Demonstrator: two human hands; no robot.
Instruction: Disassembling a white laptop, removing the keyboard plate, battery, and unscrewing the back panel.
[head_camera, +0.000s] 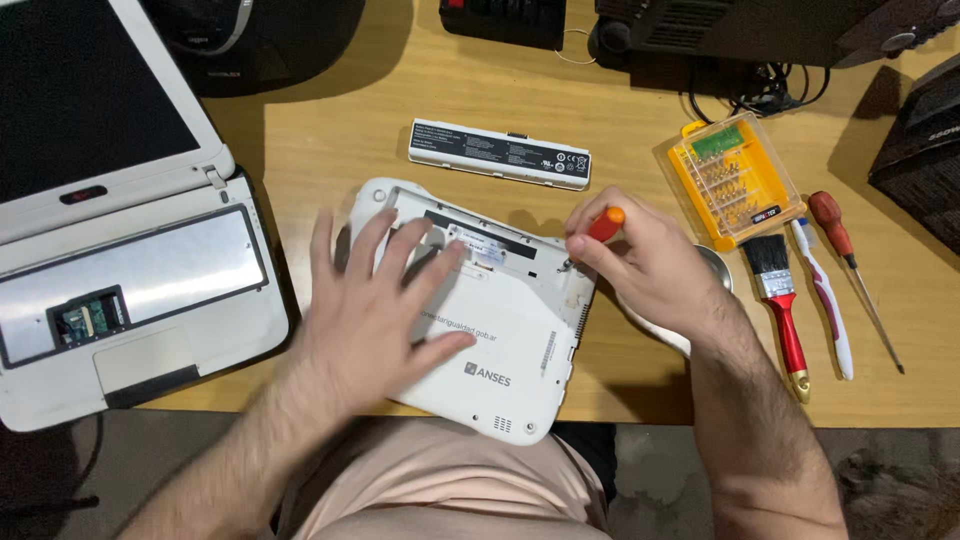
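Note:
A small white laptop (500, 340) lies bottom side up near the table's front edge, with its battery bay showing bare. My left hand (375, 300) rests flat on its underside, fingers spread. My right hand (650, 265) holds a small screwdriver with an orange handle (604, 225). Its tip touches the casing near the right end of the bay. A long white battery pack (498, 153) lies on the wood just beyond the laptop.
A second white laptop (120, 240) stands open at the left with its keyboard removed. A yellow bit case (733, 180), a red-handled brush (782, 300), a toothbrush (825, 300) and a red screwdriver (850, 255) lie at the right. Dark gear lines the back edge.

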